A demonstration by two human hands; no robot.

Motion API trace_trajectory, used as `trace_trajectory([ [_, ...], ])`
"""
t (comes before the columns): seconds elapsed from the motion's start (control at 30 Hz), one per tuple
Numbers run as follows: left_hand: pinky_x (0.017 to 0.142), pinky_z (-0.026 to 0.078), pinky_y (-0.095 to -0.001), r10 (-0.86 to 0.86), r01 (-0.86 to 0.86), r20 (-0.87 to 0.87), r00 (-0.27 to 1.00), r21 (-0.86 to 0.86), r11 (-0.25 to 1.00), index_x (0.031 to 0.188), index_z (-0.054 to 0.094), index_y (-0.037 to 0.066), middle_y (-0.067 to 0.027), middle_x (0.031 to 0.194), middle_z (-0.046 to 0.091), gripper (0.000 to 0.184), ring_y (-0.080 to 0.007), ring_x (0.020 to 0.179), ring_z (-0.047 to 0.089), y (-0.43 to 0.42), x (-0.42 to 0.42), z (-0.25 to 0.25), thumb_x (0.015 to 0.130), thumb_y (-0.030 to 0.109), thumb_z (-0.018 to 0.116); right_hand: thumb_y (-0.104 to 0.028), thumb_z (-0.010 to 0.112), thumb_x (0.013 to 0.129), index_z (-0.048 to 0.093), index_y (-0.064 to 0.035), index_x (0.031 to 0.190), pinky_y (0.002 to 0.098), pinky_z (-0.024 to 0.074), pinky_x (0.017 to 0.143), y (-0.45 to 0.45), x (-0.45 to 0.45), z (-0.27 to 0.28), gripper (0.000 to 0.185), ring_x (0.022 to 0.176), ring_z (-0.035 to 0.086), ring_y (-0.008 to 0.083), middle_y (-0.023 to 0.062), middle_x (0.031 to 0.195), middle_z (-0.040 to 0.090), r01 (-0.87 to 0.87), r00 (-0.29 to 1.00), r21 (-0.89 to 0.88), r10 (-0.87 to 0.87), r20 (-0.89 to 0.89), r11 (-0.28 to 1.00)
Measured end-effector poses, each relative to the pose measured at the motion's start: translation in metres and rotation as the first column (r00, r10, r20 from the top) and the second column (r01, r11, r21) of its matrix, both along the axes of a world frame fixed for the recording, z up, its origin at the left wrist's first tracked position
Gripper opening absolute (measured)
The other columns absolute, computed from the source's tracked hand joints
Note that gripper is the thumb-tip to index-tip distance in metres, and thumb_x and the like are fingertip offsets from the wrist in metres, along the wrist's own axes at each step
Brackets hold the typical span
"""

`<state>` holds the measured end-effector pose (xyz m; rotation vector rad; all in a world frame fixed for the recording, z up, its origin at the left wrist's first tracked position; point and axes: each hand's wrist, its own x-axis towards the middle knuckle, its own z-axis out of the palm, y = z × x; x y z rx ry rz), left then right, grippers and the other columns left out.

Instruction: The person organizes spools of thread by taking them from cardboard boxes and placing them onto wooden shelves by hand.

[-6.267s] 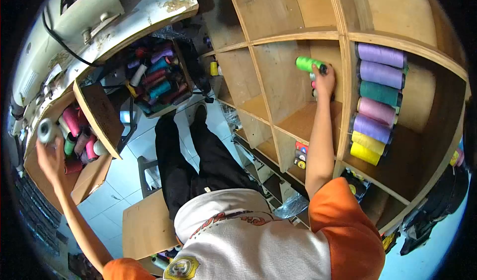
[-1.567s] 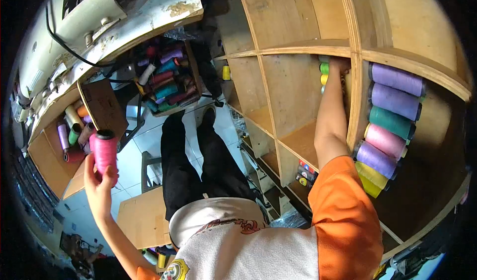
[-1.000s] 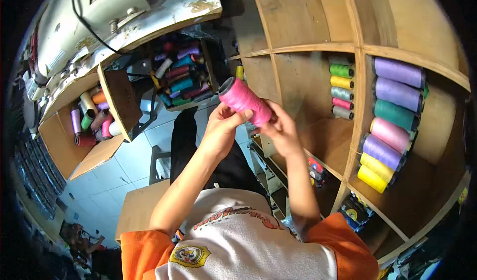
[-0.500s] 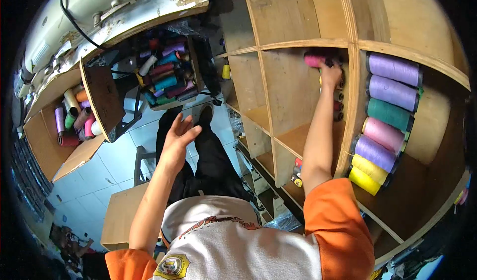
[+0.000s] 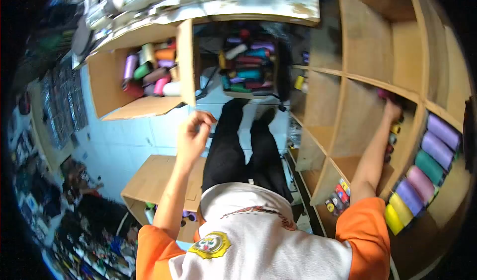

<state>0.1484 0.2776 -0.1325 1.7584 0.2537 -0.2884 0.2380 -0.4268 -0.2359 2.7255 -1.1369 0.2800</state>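
Note:
My right hand reaches into a shelf compartment on the right, its fingers closed round a pink spool of thread at the back. Part of the spool is hidden by the hand and the compartment's upper edge. Several smaller spools stand in a row beside my right wrist. My left hand hangs in the air over the floor, fingers loosely bent and apart from the thumb, holding nothing. Nearest to it is a cardboard box with several thread spools in mixed colours.
The wooden shelf fills the right side; large purple, green, pink and yellow spools line one compartment. A crate of spools sits under the sewing-machine table. Another cardboard box lies at lower left, near my left forearm.
My view has turned left, so the shelf appears farther right. The fingers of my left hand have curled from a more spread pose. My right hand stays at the pink spool.

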Motion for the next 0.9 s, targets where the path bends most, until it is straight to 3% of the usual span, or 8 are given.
trace_trajectory([
  [0.13, 0.061, 0.045, -0.0233, 0.321, -0.357, 0.219, 0.921, 0.155, 0.921, 0.082, 0.055, 0.0, -0.0043, 0.076, 0.061, 0.01, -0.0113, 0.069, 0.058, 0.068, 0.062, 0.021, 0.087, -0.003, 0.047, -0.044, 0.074, 0.072, 0.065, 0.008, 0.096, 0.0394, 0.045, 0.09, 0.067, -0.028, 0.011, 0.057, 0.103, 0.06, 0.0294, 0.0175, 0.116, 0.062, 0.169, 0.974, 0.242, -0.199, 0.106, 0.956],
  [0.23, 0.074, 0.05, -0.0328, -0.075, 0.031, 0.048, 0.996, 0.605, 0.796, 0.101, 0.058, 0.0, -0.0132, 0.085, 0.064, 0.026, -0.0211, 0.081, 0.064, 0.117, 0.104, -0.011, 0.075, 0.001, 0.06, -0.038, 0.072, 0.076, 0.062, 0.0066, 0.104, 0.035, 0.0462, 0.088, 0.11, -0.068, -0.012, 0.053, 0.098, 0.062, 0.0258, 0.0164, 0.108, 0.065, -0.033, 0.962, 0.307, -0.052, 0.267, 0.951],
  [0.3, 0.088, 0.046, -0.0422, -0.606, 0.499, -0.163, 0.778, 0.747, 0.44, 0.117, 0.053, 0.006, -0.0197, 0.11, 0.059, 0.055, -0.0355, 0.103, 0.057, 0.155, 0.121, -0.073, 0.064, 0.0, 0.065, -0.029, 0.068, 0.08, 0.057, 0.0036, 0.113, 0.0325, 0.0464, 0.088, 0.132, -0.098, -0.038, 0.048, 0.1, 0.062, 0.0236, 0.0168, 0.107, 0.065, -0.144, 0.931, 0.513, -0.061, 0.361, 0.846],
  [0.37, 0.085, 0.048, -0.044, -0.772, 0.579, -0.261, 0.58, 0.798, 0.165, 0.121, 0.05, 0.007, -0.0195, 0.107, 0.061, 0.059, -0.0364, 0.101, 0.059, 0.153, 0.125, -0.103, 0.064, 0.002, 0.066, -0.004, 0.065, 0.081, 0.044, 0.0017, 0.127, 0.0305, 0.0452, 0.09, 0.188, -0.112, -0.031, 0.051, 0.104, 0.059, 0.0218, 0.0156, 0.109, 0.063, -0.179, 0.91, 0.646, -0.126, 0.396, 0.742],
  [0.5, 0.075, 0.053, -0.0448, -0.714, 0.835, -0.573, 0.402, 0.55, 0.028, 0.119, 0.051, 0.006, -0.0188, 0.099, 0.065, 0.061, -0.0367, 0.089, 0.063, 0.128, 0.132, -0.118, 0.063, 0.014, 0.075, -0.009, 0.068, 0.082, 0.046, 0.0028, 0.125, 0.0308, 0.0462, 0.089, 0.267, -0.141, -0.034, 0.05, 0.1, 0.06, 0.0205, 0.0154, 0.11, 0.06, -0.219, 0.932, 0.78, -0.112, 0.345, 0.586],
  [0.67, 0.074, 0.052, -0.0438, -0.8, 0.826, -0.534, 0.272, 0.556, -0.091, 0.103, 0.058, 0.001, -0.0185, 0.095, 0.065, 0.048, -0.0359, 0.088, 0.063, 0.126, 0.143, -0.121, 0.061, 0.016, 0.074, -0.008, 0.067, 0.083, 0.046, 0.0004, 0.126, 0.0301, 0.0478, 0.085, 0.356, -0.141, -0.023, 0.049, 0.098, 0.06, 0.0208, 0.0143, 0.105, 0.061, -0.224, 0.971, 0.904, 0.007, 0.237, 0.364],
  [0.77, 0.075, 0.051, -0.0429, -0.772, 0.757, -0.38, 0.509, 0.625, 0.191, 0.104, 0.058, 0.001, -0.0188, 0.094, 0.065, 0.051, -0.0359, 0.088, 0.063, 0.145, 0.149, -0.103, 0.058, 0.017, 0.075, -0.008, 0.067, 0.083, 0.048, -0.0009, 0.124, 0.0279, 0.0484, 0.081, 0.406, -0.121, -0.004, 0.045, 0.093, 0.061, 0.0187, 0.0116, 0.101, 0.062, -0.203, 0.977, 0.973, 0.088, 0.194, 0.108],
  [0.9, 0.082, 0.051, -0.0318, -0.454, 0.471, -0.141, 0.88, 0.122, 0.874, 0.114, 0.05, 0.001, -0.0077, 0.102, 0.06, 0.059, -0.0167, 0.093, 0.061, 0.171, 0.149, -0.022, 0.06, 0.005, 0.074, -0.01, 0.067, 0.084, 0.052, -0.0012, 0.121, 0.0251, 0.0498, 0.07, 0.472, -0.073, 0.038, 0.041, 0.09, 0.061, 0.015, 0.0094, 0.101, 0.062, -0.105, 0.953, 0.963, 0.251, 0.168, -0.247],
])
